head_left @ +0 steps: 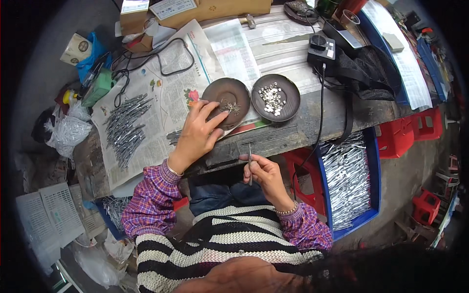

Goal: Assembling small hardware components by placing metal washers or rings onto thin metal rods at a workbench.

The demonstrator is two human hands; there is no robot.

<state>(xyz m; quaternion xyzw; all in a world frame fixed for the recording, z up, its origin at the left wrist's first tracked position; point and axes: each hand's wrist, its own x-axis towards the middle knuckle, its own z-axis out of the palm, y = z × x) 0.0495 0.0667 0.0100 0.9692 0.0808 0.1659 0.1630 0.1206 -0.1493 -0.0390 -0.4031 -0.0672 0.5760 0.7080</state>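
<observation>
My left hand [198, 128] reaches over the rim of a round brown dish [225, 88], fingers spread and fingertips close to the small thin metal pins [230, 107] inside. Whether a fingertip touches a pin, I cannot tell. In front of the bench edge, my right hand [264, 177] grips a slender grey metal piece [250, 163] upright between thumb and fingers. Beside the first dish stands a second dark dish [293, 93] with small shiny round metal pieces [273, 100]. On the left, similar slender metal pieces [128, 127] lie heaped on newspaper.
Newspaper [168, 95] covers the wooden bench [278, 137]. A black cable [321, 105] hangs from a black device [321, 50] over the front edge. A blue crate [378, 195] of shiny metal pieces and red stools [394, 138] stand at right. Cardboard boxes [215, 10] line the back.
</observation>
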